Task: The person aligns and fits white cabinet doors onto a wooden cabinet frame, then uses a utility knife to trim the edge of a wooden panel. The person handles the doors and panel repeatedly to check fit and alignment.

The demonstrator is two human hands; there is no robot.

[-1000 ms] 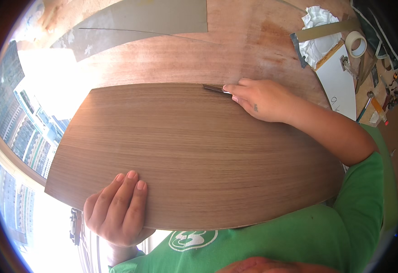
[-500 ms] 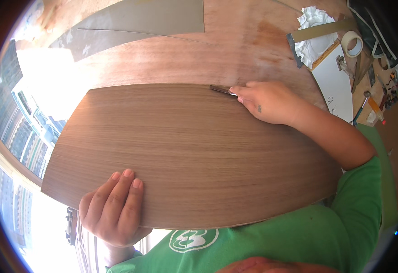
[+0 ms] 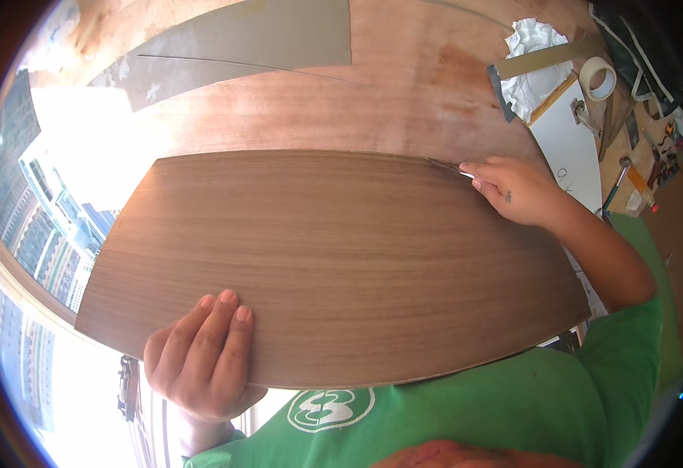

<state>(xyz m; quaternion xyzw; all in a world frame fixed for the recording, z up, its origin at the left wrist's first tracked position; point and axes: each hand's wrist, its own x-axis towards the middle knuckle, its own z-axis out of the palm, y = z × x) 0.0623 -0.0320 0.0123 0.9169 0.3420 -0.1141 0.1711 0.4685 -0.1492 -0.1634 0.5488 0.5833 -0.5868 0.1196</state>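
A brown wood-grain panel (image 3: pixel 341 257) lies in front of me, its near edge close to my green shirt. My left hand (image 3: pixel 202 355) is closed on the panel's near left edge, fingers flat on top and the thumb out of sight beneath. At the far edge, right of the middle, my right hand (image 3: pixel 519 191) pinches a slim pointed blade (image 3: pixel 449 166). The blade lies along that edge, pointing left. Its handle is hidden in my fingers, so I cannot tell which kind of knife it is.
Beyond the panel is a reddish wooden tabletop (image 3: pixel 388 109) bearing a grey sheet (image 3: pixel 255 43). At the right are crumpled white paper (image 3: pixel 530 82), a tape roll (image 3: pixel 597 79), a clipboard (image 3: pixel 575 144) and several small tools. A bright window (image 3: pixel 37 226) stands at the left.
My right hand has slid right along the far edge with the blade. The left hand keeps its hold, and the panel sits nearly where it was.
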